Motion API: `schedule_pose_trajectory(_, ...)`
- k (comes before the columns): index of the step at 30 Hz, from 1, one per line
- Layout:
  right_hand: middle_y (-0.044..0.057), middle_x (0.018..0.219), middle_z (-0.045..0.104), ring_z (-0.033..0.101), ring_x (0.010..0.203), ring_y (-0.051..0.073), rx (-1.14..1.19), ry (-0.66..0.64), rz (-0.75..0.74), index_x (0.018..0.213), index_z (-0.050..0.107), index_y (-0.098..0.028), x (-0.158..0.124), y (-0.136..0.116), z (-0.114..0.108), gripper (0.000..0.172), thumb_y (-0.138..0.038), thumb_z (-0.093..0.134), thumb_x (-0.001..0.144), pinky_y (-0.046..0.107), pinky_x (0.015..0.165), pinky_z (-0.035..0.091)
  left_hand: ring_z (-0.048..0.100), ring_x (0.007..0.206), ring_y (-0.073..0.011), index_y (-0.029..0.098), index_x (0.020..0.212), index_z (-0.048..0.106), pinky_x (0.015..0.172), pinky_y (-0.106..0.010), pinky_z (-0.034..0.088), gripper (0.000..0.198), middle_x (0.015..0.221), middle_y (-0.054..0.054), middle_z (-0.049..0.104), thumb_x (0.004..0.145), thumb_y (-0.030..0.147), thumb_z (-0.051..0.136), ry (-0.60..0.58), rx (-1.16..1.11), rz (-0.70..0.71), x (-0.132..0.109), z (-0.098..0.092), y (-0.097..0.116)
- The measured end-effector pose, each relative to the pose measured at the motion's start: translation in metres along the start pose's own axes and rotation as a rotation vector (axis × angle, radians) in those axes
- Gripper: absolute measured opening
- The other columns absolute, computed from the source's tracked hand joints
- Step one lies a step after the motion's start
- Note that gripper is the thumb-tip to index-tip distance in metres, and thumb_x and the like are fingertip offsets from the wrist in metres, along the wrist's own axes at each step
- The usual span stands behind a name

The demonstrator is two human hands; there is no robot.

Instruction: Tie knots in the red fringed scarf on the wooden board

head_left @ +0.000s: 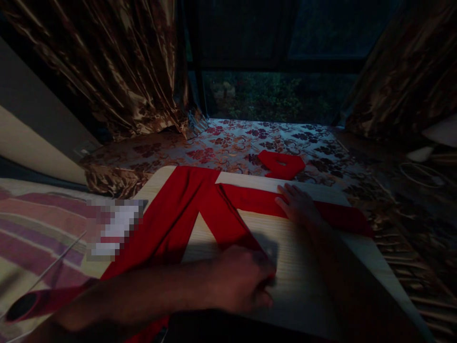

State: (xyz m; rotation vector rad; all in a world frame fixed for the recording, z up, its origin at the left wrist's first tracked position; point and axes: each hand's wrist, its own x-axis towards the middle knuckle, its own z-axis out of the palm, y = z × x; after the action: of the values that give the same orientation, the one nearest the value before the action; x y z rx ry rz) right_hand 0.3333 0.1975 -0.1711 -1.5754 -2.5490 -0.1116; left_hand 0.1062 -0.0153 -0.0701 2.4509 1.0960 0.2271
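Observation:
Long strips of red cloth (pixel 185 200) lie crossed over a pale wooden board (pixel 307 281). My right hand (pixel 298 205) lies flat on one red strip, fingers stretched out toward the far edge. My left hand (pixel 246 281) reaches in from the left, fingers curled at the near end of a diagonal strip, seemingly pinching its edge; the light is dim and the grip is partly hidden. A small separate red piece (pixel 282 164) with a hole in it lies beyond the board on the floral cover.
The board rests on a floral-patterned bedcover (pixel 221 143). Brown patterned curtains (pixel 117 66) hang left and right of a dark window (pixel 271 95). A striped blanket (pixel 39 224) lies at the left. A red-handled object (pixel 35 302) sits at the lower left.

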Motion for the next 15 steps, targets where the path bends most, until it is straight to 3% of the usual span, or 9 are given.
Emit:
schedule_pose_trajectory(2,0.011,0.16,0.041,0.039,0.145,0.034,0.002,-0.016,0.009,0.154,0.044,-0.024,0.0,-0.001,-0.002,0.062,-0.054,0.034,0.101,0.055,0.115,0.035,0.07,0.086,-0.0221,0.024,0.11,0.067,0.072,-0.032,0.055,0.035,0.097,-0.005,0.073,0.091,0.052,0.061,0.037,-0.066,0.001,0.001,0.002,-0.006)
schedule_pose_trajectory(6,0.01,0.162,0.039,0.038,0.146,0.034,0.006,-0.032,0.025,0.154,0.044,-0.025,0.0,-0.003,-0.004,0.062,-0.055,0.034,0.101,0.054,0.115,0.034,0.061,0.122,-0.0274,0.018,0.124,0.066,0.106,-0.044,0.048,0.037,0.128,-0.014,0.068,0.098,0.039,0.05,0.339,0.082,-0.11,0.009,-0.023,-0.053)
schedule_pose_trajectory(8,0.01,0.162,0.04,0.039,0.146,0.034,0.006,-0.039,0.032,0.154,0.044,-0.025,0.0,-0.003,-0.005,0.061,-0.055,0.034,0.101,0.053,0.116,0.034,0.045,0.143,-0.0306,0.02,0.14,0.058,0.116,-0.052,0.037,0.047,0.151,-0.014,0.053,0.101,0.042,0.045,0.312,0.188,-0.138,0.016,-0.032,-0.082)
schedule_pose_trajectory(10,0.01,0.161,0.04,0.039,0.146,0.033,0.003,-0.038,0.024,0.154,0.043,-0.024,0.0,-0.003,-0.005,0.061,-0.054,0.034,0.101,0.054,0.116,0.034,0.031,0.151,-0.0322,0.026,0.153,0.045,0.12,-0.061,0.025,0.054,0.162,-0.011,0.039,0.103,0.046,0.037,0.227,0.248,-0.151,0.022,-0.031,-0.108)
schedule_pose_trajectory(13,0.012,0.16,0.041,0.039,0.145,0.034,0.009,-0.011,-0.003,0.153,0.045,-0.023,-0.001,-0.001,-0.005,0.061,-0.052,0.035,0.101,0.055,0.116,0.035,0.025,0.154,-0.0318,0.031,0.158,0.034,0.12,-0.066,0.016,0.058,0.163,-0.009,0.035,0.104,0.052,0.029,0.136,0.245,-0.175,0.028,-0.019,-0.133)
schedule_pose_trajectory(15,0.011,0.159,0.043,0.04,0.145,0.034,0.022,0.003,-0.01,0.152,0.047,-0.025,-0.002,0.001,-0.004,0.06,-0.052,0.037,0.1,0.055,0.116,0.035,0.025,0.154,-0.031,0.032,0.158,0.033,0.121,-0.064,0.016,0.06,0.163,-0.008,0.037,0.103,0.055,0.029,0.152,0.238,-0.17,0.029,-0.009,-0.14)
